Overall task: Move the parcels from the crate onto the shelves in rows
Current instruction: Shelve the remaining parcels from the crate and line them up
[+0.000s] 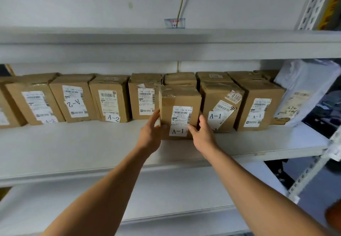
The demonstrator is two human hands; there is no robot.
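A brown cardboard parcel labelled A-1 stands upright on the middle shelf, a little in front of the row of parcels behind it. My left hand grips its left side, thumb on the front near the bottom corner. My right hand grips its right side, thumb across the A-1 label. To its right stand two more A-1 parcels. To its left stand several parcels, some labelled A-2. The crate is out of view.
A white plastic mail bag leans at the row's right end. The shelf above overhangs the parcels. A lower shelf runs beneath my arms. A perforated metal upright stands at the right.
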